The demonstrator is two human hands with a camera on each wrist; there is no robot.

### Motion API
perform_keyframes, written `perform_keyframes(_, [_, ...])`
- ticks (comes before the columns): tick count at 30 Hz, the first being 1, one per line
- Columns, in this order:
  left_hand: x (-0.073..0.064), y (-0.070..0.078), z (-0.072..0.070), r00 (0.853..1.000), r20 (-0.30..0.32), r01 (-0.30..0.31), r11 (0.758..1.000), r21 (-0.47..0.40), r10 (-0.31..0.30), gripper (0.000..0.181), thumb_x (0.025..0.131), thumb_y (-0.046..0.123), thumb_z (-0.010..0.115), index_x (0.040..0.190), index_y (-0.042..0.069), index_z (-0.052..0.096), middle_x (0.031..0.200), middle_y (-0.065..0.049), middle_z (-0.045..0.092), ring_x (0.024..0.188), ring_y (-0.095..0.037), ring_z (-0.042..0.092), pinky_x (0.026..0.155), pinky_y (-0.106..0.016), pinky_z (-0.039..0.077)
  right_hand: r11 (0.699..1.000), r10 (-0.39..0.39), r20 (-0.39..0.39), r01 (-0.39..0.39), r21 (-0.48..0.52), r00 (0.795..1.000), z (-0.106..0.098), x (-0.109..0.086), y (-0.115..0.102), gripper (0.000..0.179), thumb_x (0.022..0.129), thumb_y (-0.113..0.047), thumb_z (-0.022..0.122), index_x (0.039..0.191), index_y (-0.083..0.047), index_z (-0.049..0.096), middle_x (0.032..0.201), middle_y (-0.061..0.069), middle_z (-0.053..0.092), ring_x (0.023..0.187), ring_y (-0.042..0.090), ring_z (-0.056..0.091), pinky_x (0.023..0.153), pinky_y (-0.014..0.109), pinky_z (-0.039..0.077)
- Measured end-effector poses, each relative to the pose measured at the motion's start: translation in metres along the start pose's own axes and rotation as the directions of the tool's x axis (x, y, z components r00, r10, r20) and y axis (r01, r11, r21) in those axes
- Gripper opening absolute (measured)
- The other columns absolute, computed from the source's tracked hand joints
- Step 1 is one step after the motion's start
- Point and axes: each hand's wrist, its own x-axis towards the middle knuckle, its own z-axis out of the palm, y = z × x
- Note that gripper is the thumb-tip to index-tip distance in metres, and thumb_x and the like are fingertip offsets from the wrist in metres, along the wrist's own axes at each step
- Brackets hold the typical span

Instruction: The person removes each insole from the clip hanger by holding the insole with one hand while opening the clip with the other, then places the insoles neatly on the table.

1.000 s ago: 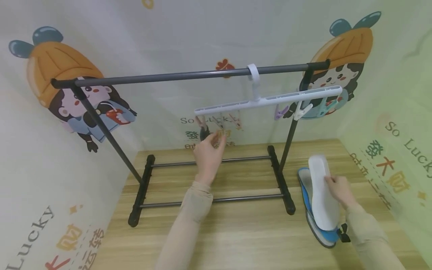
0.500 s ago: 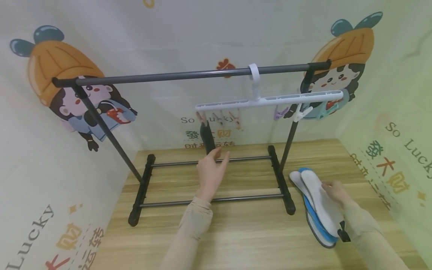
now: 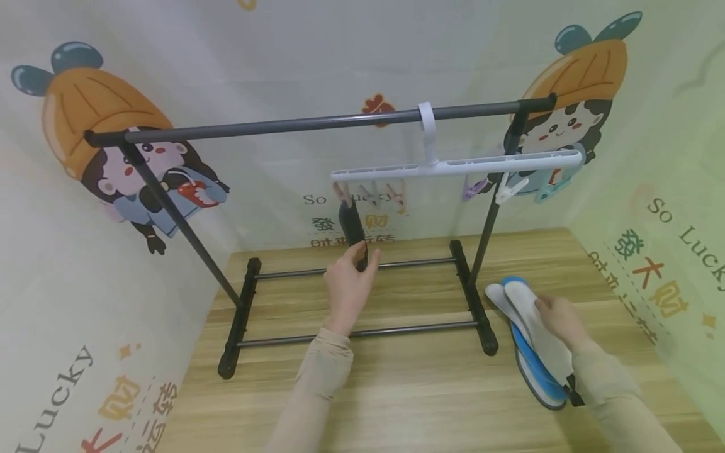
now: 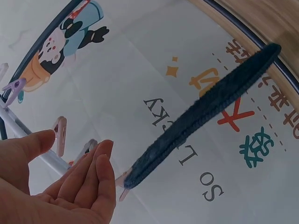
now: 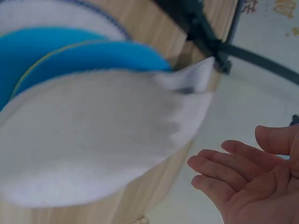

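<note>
A dark, fuzzy-edged insole (image 3: 351, 225) hangs from a pink clip (image 3: 342, 192) at the left end of a white clip hanger (image 3: 470, 165). My left hand (image 3: 347, 283) is just below it in the head view. The left wrist view shows that hand's fingers loosely bent, with nothing between them and the insole (image 4: 201, 114) beside them. At the right, my right hand (image 3: 563, 319) is by the edge of a white insole (image 3: 535, 321) on a pile. In the right wrist view the palm (image 5: 252, 186) is bare, the fingers relaxed, apart from the white insole (image 5: 93, 135).
The hanger hooks over the top bar (image 3: 272, 129) of a black rack. More clips, among them a purple clip (image 3: 474, 187) and a teal clip (image 3: 554, 187), dangle from it. Blue insoles (image 3: 529, 355) lie under the white ones, beside the rack's right foot (image 3: 478, 314).
My left hand has come down from the clip, and the dark insole now hangs from it. My right hand has let go of the white insole, which has sunk onto the pile.
</note>
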Motion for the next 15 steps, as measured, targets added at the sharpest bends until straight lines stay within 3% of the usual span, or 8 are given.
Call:
perform_keyframes(10, [0.010, -0.002, -0.013, 0.999, -0.049, -0.022, 1.000, -0.012, 0.021, 0.041, 0.091, 0.031, 0.069, 0.116, -0.002, 0.069, 0.106, -0.016, 0.075, 0.092, -0.032, 0.074, 0.082, -0.045, 0.056, 0.990, -0.138, -0.045, 0.136, -0.035, 0.989, 0.019, 0.001, -0.049, 0.054, 0.106, -0.020, 0.036, 0.137, 0.024, 0.034, 0.139, 0.046, 0.036, 0.129, 0.062, 0.035, 0.106, 0.067, 0.033])
perform_keyframes(11, [0.012, -0.002, -0.015, 0.998, -0.053, -0.027, 1.000, -0.013, 0.026, 0.041, 0.091, 0.031, 0.069, 0.116, -0.003, 0.069, 0.106, -0.017, 0.074, 0.093, -0.032, 0.074, 0.082, -0.045, 0.057, 0.989, -0.149, -0.055, 0.148, -0.028, 0.987, 0.024, 0.001, -0.055, 0.054, 0.106, -0.021, 0.037, 0.137, 0.023, 0.034, 0.130, 0.045, 0.048, 0.121, 0.059, 0.048, 0.101, 0.063, 0.042])
perform_keyframes(13, [0.016, -0.003, -0.018, 0.998, -0.057, -0.034, 0.999, -0.007, 0.034, 0.042, 0.092, 0.031, 0.069, 0.117, -0.003, 0.069, 0.107, -0.017, 0.074, 0.086, -0.031, 0.074, 0.081, -0.044, 0.057, 0.983, -0.181, -0.079, 0.181, -0.009, 0.980, 0.034, 0.003, -0.071, 0.055, 0.106, -0.021, 0.038, 0.139, 0.023, 0.032, 0.101, 0.037, 0.065, 0.090, 0.046, 0.067, 0.082, 0.051, 0.056])
perform_keyframes(15, [0.021, -0.002, -0.022, 0.997, -0.066, -0.043, 0.999, -0.001, 0.043, 0.042, 0.093, 0.031, 0.068, 0.117, -0.003, 0.068, 0.107, -0.018, 0.074, 0.082, -0.029, 0.074, 0.080, -0.043, 0.058, 0.976, -0.217, -0.113, 0.218, -0.004, 0.970, 0.045, 0.003, -0.091, 0.057, 0.106, -0.022, 0.041, 0.141, 0.021, 0.031, 0.075, 0.023, 0.064, 0.056, 0.028, 0.061, 0.059, 0.038, 0.055])
